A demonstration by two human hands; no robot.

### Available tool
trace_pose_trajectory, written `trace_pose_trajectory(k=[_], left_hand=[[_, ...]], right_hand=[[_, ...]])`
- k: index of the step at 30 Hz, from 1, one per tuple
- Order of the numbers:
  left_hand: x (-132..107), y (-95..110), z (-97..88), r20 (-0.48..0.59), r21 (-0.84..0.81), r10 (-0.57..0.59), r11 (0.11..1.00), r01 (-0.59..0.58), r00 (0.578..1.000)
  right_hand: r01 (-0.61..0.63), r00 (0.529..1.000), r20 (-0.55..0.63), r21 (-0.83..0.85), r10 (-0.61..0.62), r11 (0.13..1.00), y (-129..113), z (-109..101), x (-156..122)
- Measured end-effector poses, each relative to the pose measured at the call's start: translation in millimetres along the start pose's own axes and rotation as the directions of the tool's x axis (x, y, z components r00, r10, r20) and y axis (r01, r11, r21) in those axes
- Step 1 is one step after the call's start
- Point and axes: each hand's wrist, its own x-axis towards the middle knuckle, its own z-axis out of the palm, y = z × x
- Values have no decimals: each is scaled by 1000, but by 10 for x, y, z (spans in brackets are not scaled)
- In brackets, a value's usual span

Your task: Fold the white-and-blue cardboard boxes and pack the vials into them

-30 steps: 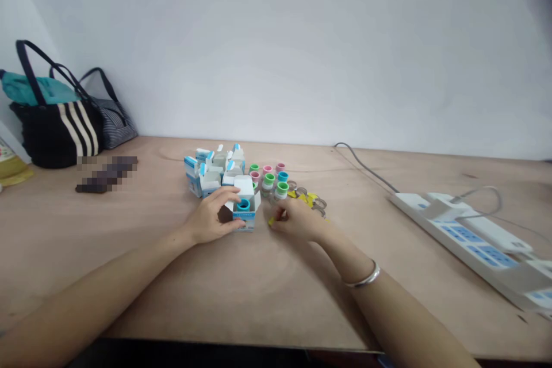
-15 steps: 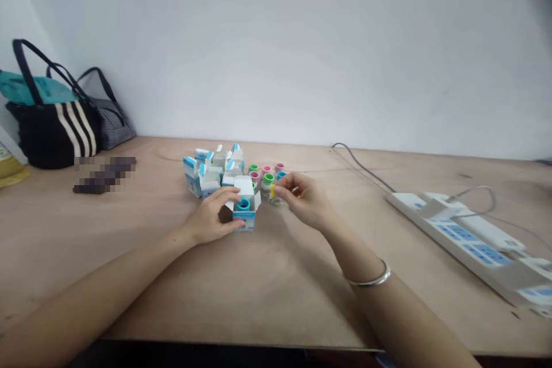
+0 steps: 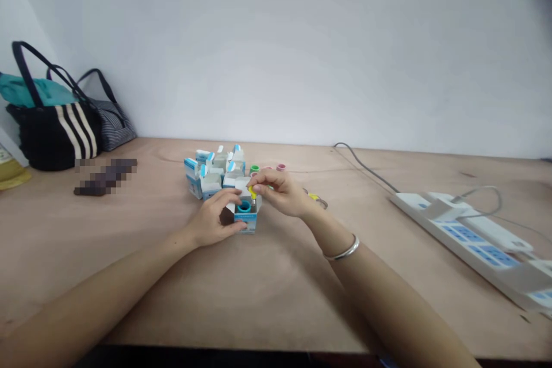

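Observation:
My left hand [image 3: 215,217] is wrapped around the left side of a small white-and-blue carton [image 3: 245,225], which stands with its flaps up. A blue-rimmed item [image 3: 244,207] sits inside it. Above the carton's right side, my right hand [image 3: 279,191] pinches a small clear vial-like piece with a yellow top [image 3: 252,192]. Its lower end is at the carton's opening; whether it touches the inside I cannot tell. Behind the right hand stand jars with pink rims [image 3: 281,167] and a green rim [image 3: 254,169], partly hidden by that hand.
Several open cartons [image 3: 211,182] stand together behind my left hand. Yellow-and-dark items [image 3: 318,199] lie right of my right wrist. A white power strip [image 3: 457,241] with cables is at the right. A dark pixelated object [image 3: 103,177] and bags [image 3: 56,132] are at the left.
My right hand has moved left from beside the jars to above the carton, carrying the yellow-topped piece. My left hand stays on the carton.

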Motion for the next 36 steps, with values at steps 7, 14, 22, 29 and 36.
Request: trace_pose_trajectory(k=[7, 14, 22, 29, 36], left_hand=[[-8, -3, 7, -13, 10, -3, 1000, 3, 1000], [-32, -26, 35, -21, -6, 10, 1000, -11, 1000], [-57, -67, 108, -78, -110, 12, 994, -20, 997], [-30, -17, 29, -8, 16, 65, 998, -64, 998], [-53, -73, 81, -40, -37, 45, 998, -46, 998]], right_hand=[[32, 990, 141, -103, -18, 994, -4, -52, -74], [44, 999, 20, -195, -41, 980, 71, -48, -140], [53, 993, -86, -316, -84, 947, 11, 41, -236], [150, 989, 57, -430, -139, 890, -19, 90, -253], [115, 993, 23, -360, -114, 926, 24, 36, -291]])
